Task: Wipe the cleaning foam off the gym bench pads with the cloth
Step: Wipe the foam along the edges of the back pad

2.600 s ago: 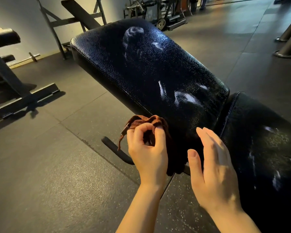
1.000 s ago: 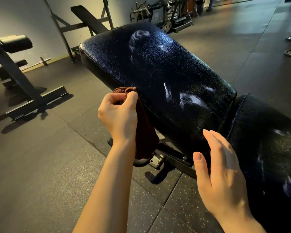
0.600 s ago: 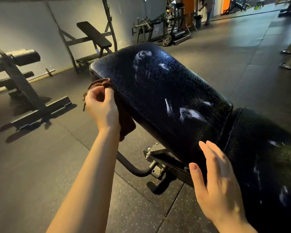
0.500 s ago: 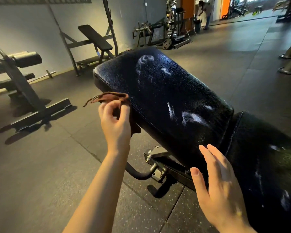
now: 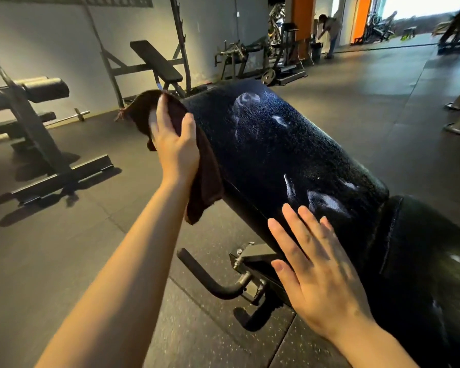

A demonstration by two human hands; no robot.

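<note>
The black back pad [image 5: 290,144] of the gym bench slopes up and away from me, and the seat pad [image 5: 436,261] lies at the lower right. White foam smears show near the pad's top [image 5: 246,99] and near its lower end [image 5: 327,203]. More foam streaks sit on the seat pad. My left hand [image 5: 175,147] presses the brown cloth [image 5: 205,181] flat against the pad's upper left corner, fingers stretched out, with the cloth hanging below. My right hand [image 5: 322,272] lies flat on the pad's near side, fingers straight.
The bench's metal frame and curved handle [image 5: 210,280] stick out below the pad. Another bench [image 5: 37,123] stands on the left, with an incline bench [image 5: 154,59] by the wall. A small bar [image 5: 72,116] lies on the rubber floor. A person [image 5: 329,30] bends over far back.
My left hand rose along the pad's left edge with the cloth and flattened from a pinch into a press at the top corner. My right hand stayed on the pad's side.
</note>
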